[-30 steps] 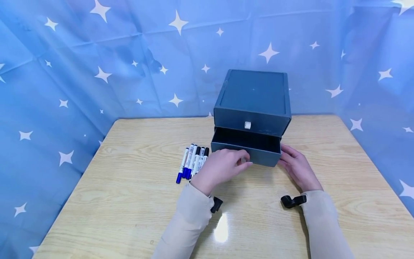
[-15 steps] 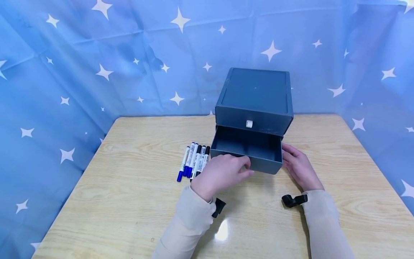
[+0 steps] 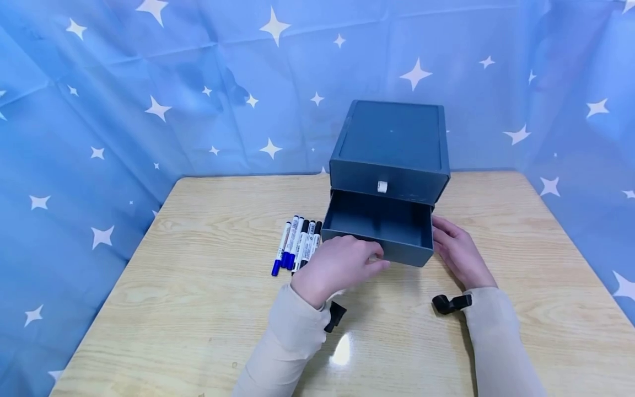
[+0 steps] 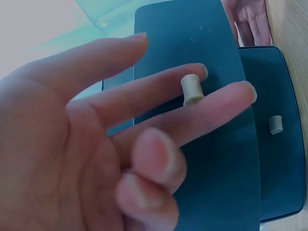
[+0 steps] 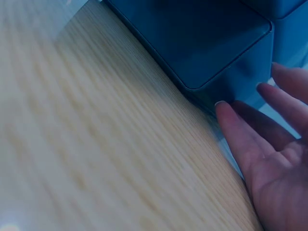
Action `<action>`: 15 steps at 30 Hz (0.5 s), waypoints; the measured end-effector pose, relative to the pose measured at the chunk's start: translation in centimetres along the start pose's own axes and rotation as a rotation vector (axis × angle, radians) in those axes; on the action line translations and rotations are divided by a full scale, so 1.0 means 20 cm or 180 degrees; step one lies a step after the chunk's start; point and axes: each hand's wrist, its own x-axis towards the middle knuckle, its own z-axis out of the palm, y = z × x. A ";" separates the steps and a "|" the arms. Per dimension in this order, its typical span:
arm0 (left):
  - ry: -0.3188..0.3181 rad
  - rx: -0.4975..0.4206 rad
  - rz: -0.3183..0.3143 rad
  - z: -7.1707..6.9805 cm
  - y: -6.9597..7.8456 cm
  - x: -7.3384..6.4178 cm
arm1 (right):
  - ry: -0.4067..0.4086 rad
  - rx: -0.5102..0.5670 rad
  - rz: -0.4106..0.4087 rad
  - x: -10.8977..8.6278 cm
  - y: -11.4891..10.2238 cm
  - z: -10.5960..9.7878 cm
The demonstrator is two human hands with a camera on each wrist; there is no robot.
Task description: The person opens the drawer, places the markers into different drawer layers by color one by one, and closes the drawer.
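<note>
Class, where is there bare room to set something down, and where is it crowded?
Free: the table left of the markers, out to its left edge; the strip from the right hand to the table's right edge; the open drawer's visible floor. Crowded: the drawer's front left, by left hand and markers.

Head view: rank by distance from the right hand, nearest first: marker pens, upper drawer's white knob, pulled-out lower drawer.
1. Lower drawer: immediately left of the right hand.
2. White knob: farther left, on the upper drawer front.
3. Marker pens: farthest, on the table left of the lower drawer.
</note>
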 end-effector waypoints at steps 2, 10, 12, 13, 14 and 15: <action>-0.0008 0.0002 -0.0029 0.00 0.00 0.00 | 0.0022 -0.0030 0.0017 -0.01 0.00 0.00; -0.0129 0.0014 -0.0089 -0.01 0.01 -0.01 | 0.0059 -0.0031 0.0013 -0.01 0.01 0.00; -0.0137 0.0048 -0.0067 -0.01 0.02 -0.01 | 0.0056 -0.0040 -0.0001 -0.01 0.00 0.00; -0.0139 0.0058 -0.0060 -0.02 0.02 -0.01 | 0.0056 -0.0047 -0.0005 -0.01 0.00 0.00; -0.0148 0.0055 -0.0053 -0.02 0.03 -0.01 | 0.0060 -0.0045 -0.0016 -0.01 0.00 0.00; -0.0158 0.0055 -0.0047 -0.02 0.03 -0.02 | 0.0060 -0.0031 -0.0033 0.00 0.00 0.00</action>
